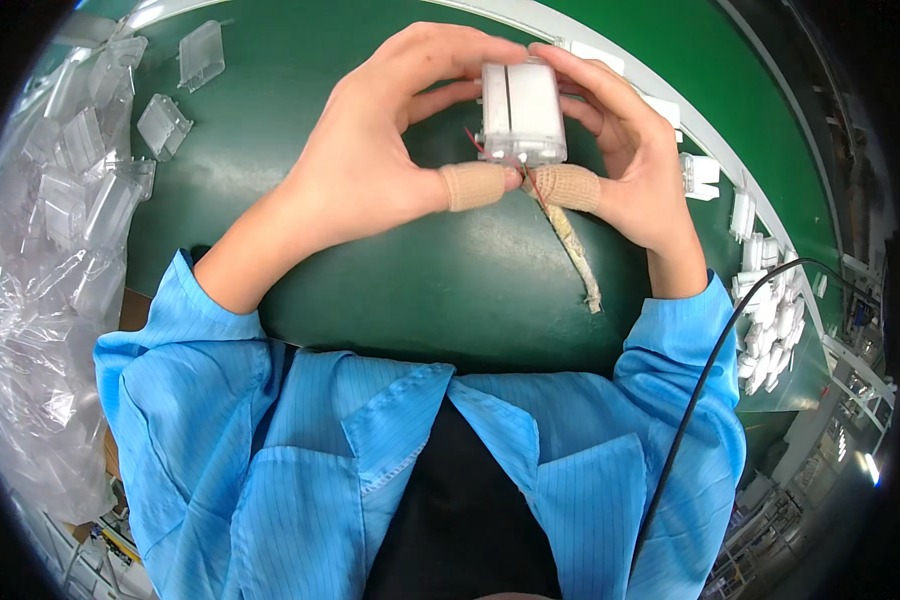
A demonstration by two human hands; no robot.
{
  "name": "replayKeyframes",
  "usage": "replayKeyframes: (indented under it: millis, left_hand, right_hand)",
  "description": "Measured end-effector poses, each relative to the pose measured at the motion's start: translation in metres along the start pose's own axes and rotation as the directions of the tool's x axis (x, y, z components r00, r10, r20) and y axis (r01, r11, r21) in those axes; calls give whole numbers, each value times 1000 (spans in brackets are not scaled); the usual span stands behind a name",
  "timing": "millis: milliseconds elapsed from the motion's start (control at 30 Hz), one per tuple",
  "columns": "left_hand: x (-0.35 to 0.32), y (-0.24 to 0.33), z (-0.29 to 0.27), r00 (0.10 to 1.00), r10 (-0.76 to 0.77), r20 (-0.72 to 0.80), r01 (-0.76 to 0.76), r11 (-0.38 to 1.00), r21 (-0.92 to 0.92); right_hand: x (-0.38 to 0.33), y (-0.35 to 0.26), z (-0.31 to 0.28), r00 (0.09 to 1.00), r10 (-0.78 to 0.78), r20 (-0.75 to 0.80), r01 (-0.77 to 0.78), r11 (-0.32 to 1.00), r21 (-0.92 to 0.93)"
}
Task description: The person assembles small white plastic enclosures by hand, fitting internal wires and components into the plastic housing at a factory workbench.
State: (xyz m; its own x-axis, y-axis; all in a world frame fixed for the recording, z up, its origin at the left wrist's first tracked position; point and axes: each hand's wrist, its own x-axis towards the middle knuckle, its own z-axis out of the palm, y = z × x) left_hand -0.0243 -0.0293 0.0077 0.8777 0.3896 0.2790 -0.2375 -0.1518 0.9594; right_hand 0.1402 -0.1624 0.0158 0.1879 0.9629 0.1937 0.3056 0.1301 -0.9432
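Above the green table, both my hands hold a white boxy unit (pixel 535 105) in a clear plastic casing, with a dark line down its face. My left hand (pixel 370 150) grips its left side, fingertips at the top edge and thumb at the bottom. On the right, my right hand (pixel 638 145) closes round it the same way. Beige bandage-like wraps cover both thumbs, which nearly meet under the casing. Thin red and dark wires come out at the lower edge. A tan wrapped strip (pixel 573 250) hangs below them toward me.
A big clear plastic bag (pixel 40 300) of transparent cases lies along the left. Two loose clear cases (pixel 202 55) sit on the green table (pixel 400 300) beside it. White units (pixel 770 330) are piled at the right edge. A black cable (pixel 705 375) crosses my right sleeve.
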Motion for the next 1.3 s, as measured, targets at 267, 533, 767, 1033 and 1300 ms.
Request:
replayKeyframes:
  millis: [267, 533, 767, 1033, 1300]
  left_hand:
    - [-6, -2, 2, 985, 99, 140, -152, 880, 450]
    - [5, -29, 2, 866, 466, 183, -497, 757, 423]
    - [26, -38, -5, 383, 865, 324, -893, 256, 372]
    - [0, 11, -8, 966, 124, 226, -206, 898, 388]
    - [-1, -17, 0, 913, 391, 112, -404, 836, 372]
  right_hand:
    - [-10, 11, 5, 970, -239, 41, 236, 893, -385]
    - [-15, 16, 3, 952, -302, 46, 293, 857, -424]
    - [-12, 18, -5, 965, -243, 100, 263, 889, -375]
    - [-10, 18, -7, 974, -204, 99, 227, 900, -372]
    - [-7, 12, -15, 964, -248, 95, 263, 940, -217]
